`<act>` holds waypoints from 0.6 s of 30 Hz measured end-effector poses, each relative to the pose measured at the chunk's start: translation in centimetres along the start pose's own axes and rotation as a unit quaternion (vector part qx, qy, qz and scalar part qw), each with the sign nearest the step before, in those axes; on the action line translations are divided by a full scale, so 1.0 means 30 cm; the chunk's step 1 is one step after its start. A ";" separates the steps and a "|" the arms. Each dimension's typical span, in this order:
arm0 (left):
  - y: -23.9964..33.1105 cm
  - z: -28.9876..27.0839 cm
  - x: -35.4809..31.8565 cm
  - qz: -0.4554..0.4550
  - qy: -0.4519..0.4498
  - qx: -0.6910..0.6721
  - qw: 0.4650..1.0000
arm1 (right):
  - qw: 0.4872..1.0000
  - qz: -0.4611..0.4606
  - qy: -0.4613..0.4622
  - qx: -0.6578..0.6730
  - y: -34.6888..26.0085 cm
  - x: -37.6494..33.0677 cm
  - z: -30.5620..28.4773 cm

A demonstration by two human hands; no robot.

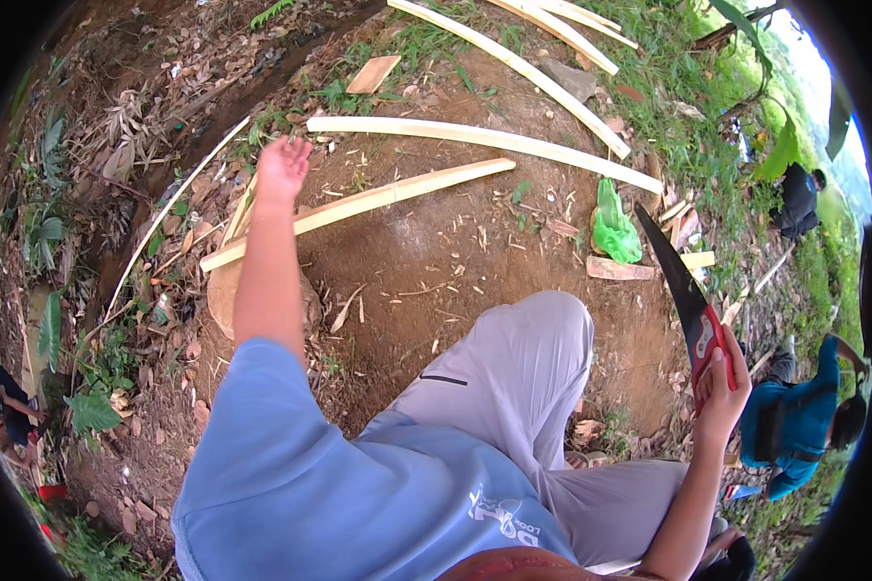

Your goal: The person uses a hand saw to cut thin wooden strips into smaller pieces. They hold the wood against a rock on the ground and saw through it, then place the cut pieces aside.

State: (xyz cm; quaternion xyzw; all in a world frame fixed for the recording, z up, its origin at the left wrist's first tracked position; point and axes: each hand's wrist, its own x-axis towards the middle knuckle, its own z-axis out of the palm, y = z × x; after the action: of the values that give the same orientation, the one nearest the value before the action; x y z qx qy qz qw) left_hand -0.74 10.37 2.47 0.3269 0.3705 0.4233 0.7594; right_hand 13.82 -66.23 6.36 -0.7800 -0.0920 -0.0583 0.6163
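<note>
My left hand [284,167] is raised at the upper left with its fingers apart and loosely bent, holding nothing. Just beyond its fingertips is the left end of a long pale wooden strip [484,138]. Below the hand, a second wooden strip [407,191] slants across behind my forearm, its left end over a cut log [225,295] that my arm partly hides. At the right, my right hand [727,382] grips the red handle of a handsaw [685,281]. The dark blade points up and away, toward a green plastic bag [614,230] on the dirt.
More wooden strips [523,66] lie at the far side, near a short flat board [373,75] and a grey rock [567,79]. A small wood block [620,269] sits below the bag. A person in a teal shirt [799,416] is at the right; others are farther off.
</note>
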 end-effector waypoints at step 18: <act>0.435 -0.177 -0.355 0.238 -0.282 0.436 0.821 | 0.995 0.028 -0.062 -0.071 -0.029 -0.013 0.063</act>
State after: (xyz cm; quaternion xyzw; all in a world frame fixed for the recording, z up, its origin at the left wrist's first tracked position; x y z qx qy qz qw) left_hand -14.33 7.52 13.38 0.8069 0.1966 0.2743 0.4847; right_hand 13.22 -64.22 6.66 -0.8259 -0.1038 0.0018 0.5542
